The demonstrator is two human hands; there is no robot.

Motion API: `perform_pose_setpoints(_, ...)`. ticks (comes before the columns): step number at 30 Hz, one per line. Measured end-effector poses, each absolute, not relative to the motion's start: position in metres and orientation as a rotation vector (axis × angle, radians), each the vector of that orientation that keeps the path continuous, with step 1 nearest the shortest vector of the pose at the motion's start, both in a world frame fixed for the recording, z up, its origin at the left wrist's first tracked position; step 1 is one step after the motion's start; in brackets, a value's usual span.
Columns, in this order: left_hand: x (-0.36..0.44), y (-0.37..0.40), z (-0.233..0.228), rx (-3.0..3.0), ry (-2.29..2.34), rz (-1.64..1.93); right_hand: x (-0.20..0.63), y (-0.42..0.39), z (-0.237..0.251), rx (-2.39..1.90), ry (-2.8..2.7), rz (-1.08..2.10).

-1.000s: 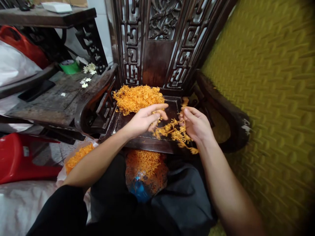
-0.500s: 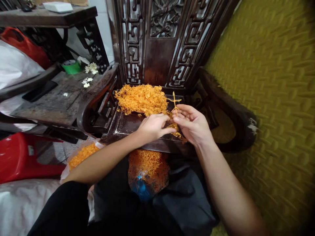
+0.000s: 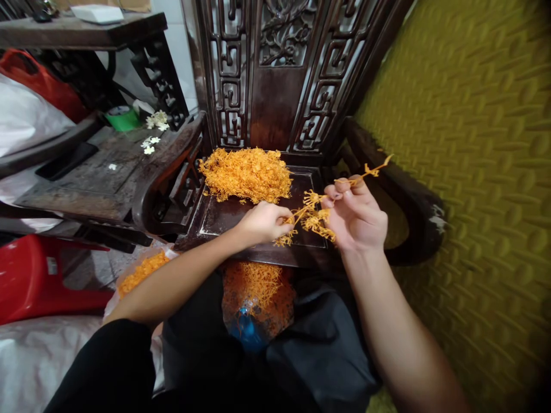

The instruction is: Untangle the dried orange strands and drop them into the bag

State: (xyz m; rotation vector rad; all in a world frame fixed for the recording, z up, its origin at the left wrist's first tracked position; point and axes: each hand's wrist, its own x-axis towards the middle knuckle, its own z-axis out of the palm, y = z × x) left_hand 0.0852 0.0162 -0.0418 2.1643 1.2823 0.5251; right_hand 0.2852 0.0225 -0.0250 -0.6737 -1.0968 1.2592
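A pile of thin orange strands (image 3: 245, 174) lies on the dark wooden seat (image 3: 224, 215) of a carved chair. My right hand (image 3: 359, 215) pinches a small bunch of orange strands (image 3: 316, 217), one long strand sticking out up and to the right. My left hand (image 3: 262, 223) grips the lower end of the same bunch, just left of the right hand. Both hands hover over the seat's front half, right of the pile.
A clear bag of orange strands (image 3: 256, 298) sits between my knees below the seat. Another bag of them (image 3: 138, 272) lies lower left, beside a red plastic stool (image 3: 38, 275). The chair's armrests (image 3: 163, 166) flank the seat. A yellow woven mat (image 3: 473, 172) fills the right.
My right hand has lifted and moved right, drawing a bunch of strands away from my left hand. The bunch is now stretched between both hands.
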Motion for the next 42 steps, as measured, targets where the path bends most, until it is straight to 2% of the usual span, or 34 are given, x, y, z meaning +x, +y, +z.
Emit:
perform_pose_setpoints(5, 0.070, 0.013, -0.024, 2.353, 1.389, 0.631, 0.299, 0.027, -0.029, -0.713, -1.040, 1.276)
perform_pose_setpoints(8, 0.059, 0.011, -0.017, 2.443, 1.601, 0.742, 0.302, 0.025, -0.031, -0.842, -1.247, 1.211)
perform_pose_setpoints(12, 0.057, 0.004, -0.015, 2.520, 1.707, 0.722, 0.296, 0.020, -0.032, -1.016, -1.697, 0.971)
perform_pose_setpoints(16, 0.060, -0.001, -0.014, 2.535, 1.660, 0.660, 0.287, 0.020, -0.036, -1.117, -1.768, 0.713)
perform_pose_setpoints(18, 0.058, -0.001, -0.014, 2.530, 1.689, 0.648, 0.285, 0.021, -0.038, -1.111, -1.634, 0.833)
perform_pose_setpoints(22, 0.047, 0.011, -0.019, 2.489, 1.890, 0.595, 0.285, 0.025, -0.036, -0.950, -1.179, 1.474)
perform_pose_setpoints(24, 0.040, 0.021, -0.023, 2.468, 1.838, 0.549, 0.285, 0.028, -0.034, -0.860, -1.001, 1.640)
perform_pose_setpoints(26, 0.034, 0.028, -0.024, 2.417, 1.708, 0.614, 0.284, 0.030, -0.034, -0.787, -0.936, 1.667)
perform_pose_setpoints(30, 0.036, 0.023, -0.013, 2.290, 1.724, 1.175, 0.280, 0.033, -0.038, -0.680, -0.914, 1.589)
perform_pose_setpoints(32, 0.047, 0.012, -0.009, 2.322, 1.648, 1.285, 0.277, 0.032, -0.039, -0.660, -0.860, 1.574)
perform_pose_setpoints(37, 0.080, -0.007, -0.019, 2.488, 1.493, 0.790, 0.266, 0.026, -0.034, -0.651, -0.707, 1.660)
perform_pose_setpoints(42, 0.086, 0.001, -0.028, 2.439, 1.579, 0.776, 0.258, 0.020, -0.030, -0.614, -0.742, 1.671)
